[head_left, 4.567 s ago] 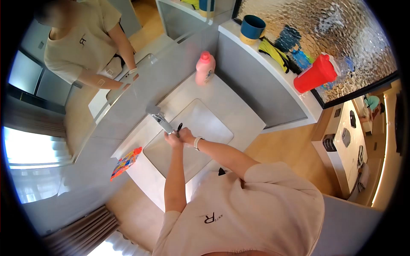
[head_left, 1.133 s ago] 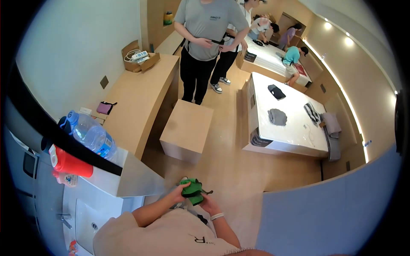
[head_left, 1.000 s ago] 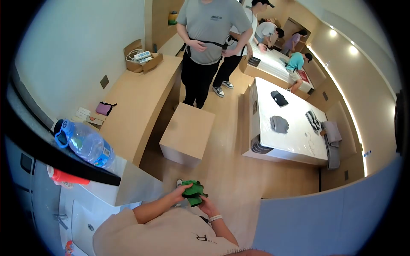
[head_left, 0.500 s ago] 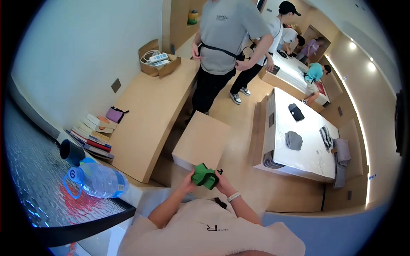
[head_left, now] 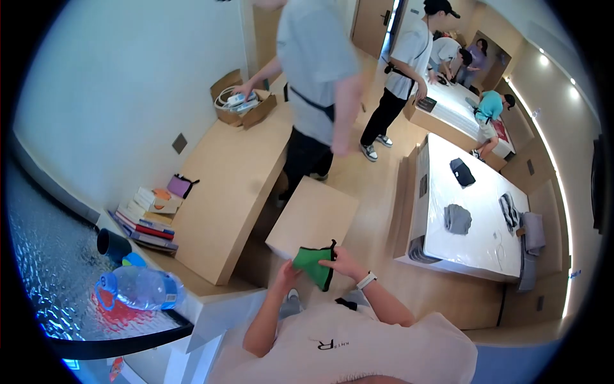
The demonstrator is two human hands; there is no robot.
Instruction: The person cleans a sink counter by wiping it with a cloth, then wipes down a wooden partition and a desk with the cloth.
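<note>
A green pouch [head_left: 312, 264] with black edging hangs spread between my two hands in the head view, in front of the block-shaped wooden stool. My left hand [head_left: 288, 274] is closed on its left edge. On the other side, my right hand [head_left: 346, 264] pinches the pouch near its upper right corner, where a short black end sticks up. A pale band circles my right wrist. Whether anything is inside the pouch, I cannot tell.
The wooden stool [head_left: 313, 214] stands just beyond my hands. Along the left runs a long desk [head_left: 224, 192] with books [head_left: 146, 225], a purple pouch [head_left: 182, 185] and a cardboard box [head_left: 259, 112]. A large water bottle [head_left: 137, 288] lies nearby. Clothes lie on the bed [head_left: 441, 240]; several people are around.
The green pouch was bunched up and is now spread flatter, with my right hand over its upper corner. A person in grey has turned and reached into the cardboard box.
</note>
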